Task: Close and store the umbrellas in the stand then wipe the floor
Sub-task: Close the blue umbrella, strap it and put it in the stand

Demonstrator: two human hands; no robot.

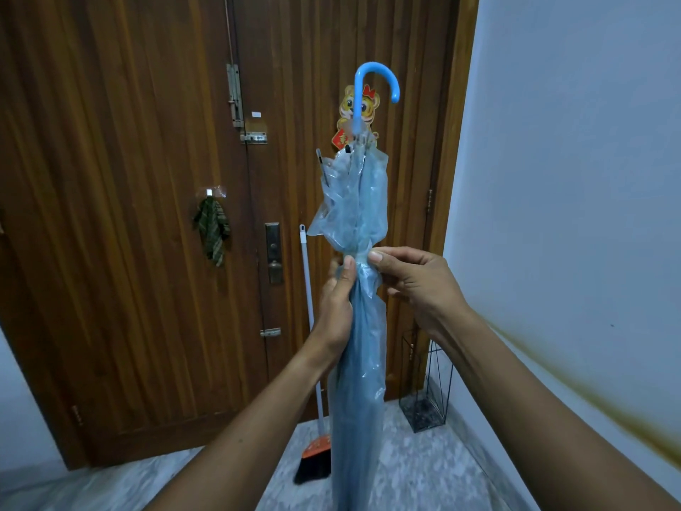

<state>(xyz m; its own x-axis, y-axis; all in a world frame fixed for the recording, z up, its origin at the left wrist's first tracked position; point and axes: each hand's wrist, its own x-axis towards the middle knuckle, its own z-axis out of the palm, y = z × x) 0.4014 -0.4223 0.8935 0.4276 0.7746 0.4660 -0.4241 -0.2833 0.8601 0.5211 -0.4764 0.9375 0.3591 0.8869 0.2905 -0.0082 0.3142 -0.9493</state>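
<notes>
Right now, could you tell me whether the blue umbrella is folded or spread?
Folded. The umbrella canopy hangs gathered along the shaft, pinched midway by the left hand and right hand.

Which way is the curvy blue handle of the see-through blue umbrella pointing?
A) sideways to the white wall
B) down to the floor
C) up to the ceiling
C: the curved blue plastic handle sits at the top of the closed, translucent blue umbrella, above both hands gripping its middle.

Umbrella (359,326) upright in front of door (147,178); broom (313,400) behind it leaning on door, stand (427,400) right by wall (571,178).
</notes>
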